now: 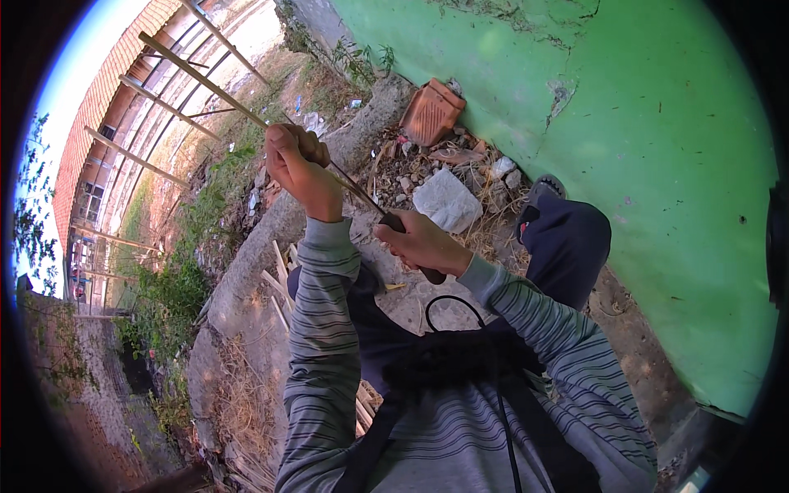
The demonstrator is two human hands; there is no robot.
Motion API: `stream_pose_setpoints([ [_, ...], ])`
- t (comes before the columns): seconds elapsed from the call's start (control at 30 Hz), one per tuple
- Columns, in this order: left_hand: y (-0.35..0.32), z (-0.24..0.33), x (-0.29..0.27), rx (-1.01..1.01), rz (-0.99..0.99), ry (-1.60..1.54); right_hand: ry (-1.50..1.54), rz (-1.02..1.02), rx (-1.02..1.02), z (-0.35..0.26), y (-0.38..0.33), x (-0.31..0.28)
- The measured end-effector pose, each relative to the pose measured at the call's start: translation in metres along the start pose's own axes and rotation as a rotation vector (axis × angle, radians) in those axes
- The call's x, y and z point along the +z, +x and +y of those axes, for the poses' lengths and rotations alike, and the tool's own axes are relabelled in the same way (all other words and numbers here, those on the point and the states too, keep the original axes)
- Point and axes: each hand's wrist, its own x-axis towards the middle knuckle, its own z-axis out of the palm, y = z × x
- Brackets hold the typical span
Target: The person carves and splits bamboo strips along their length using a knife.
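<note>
My right hand [423, 245] is wrapped round the dark brown handle of a knife [393, 221], whose narrow blade slants up and left toward my other hand. My left hand [302, 168] is raised farther out, closed on a thin stick [349, 182] that runs alongside the blade. Where blade and stick overlap, I cannot tell whether they touch. A pale pole [201, 80] lines up with the top of my left fist; whether it is in the hand or stands behind it is unclear. Pale split strips [281, 283] lie beside my left forearm.
A green wall [649, 148] rises at the right. At its foot lie an orange roof tile [432, 112], a white block-like lump [447, 200] and rubble. Several slanting poles [168, 107] stand beyond green plants [168, 304] at the left. A dark cord [454, 299] loops near my lap.
</note>
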Motion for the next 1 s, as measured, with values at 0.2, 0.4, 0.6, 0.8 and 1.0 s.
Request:
stream_pose_setpoints([
  [0.2,0.002,-0.005,0.016,-0.017,-0.058,-0.015,-0.064,0.079,0.088,0.062,0.001,-0.015],
  [0.4,-0.003,-0.003,0.004,-0.002,-0.013,0.009,0.02,0.043,0.077,0.017,-0.004,-0.003],
  [0.6,0.001,-0.004,0.016,0.02,-0.002,0.001,0.025,0.04,0.078,0.073,0.002,-0.014],
  [0.8,0.006,-0.011,-0.002,-0.003,-0.006,-0.016,-0.09,0.122,0.148,0.09,0.013,-0.012],
  [1.0,0.005,-0.005,-0.007,0.025,0.003,0.005,0.023,0.01,0.075,0.064,0.009,-0.004],
])
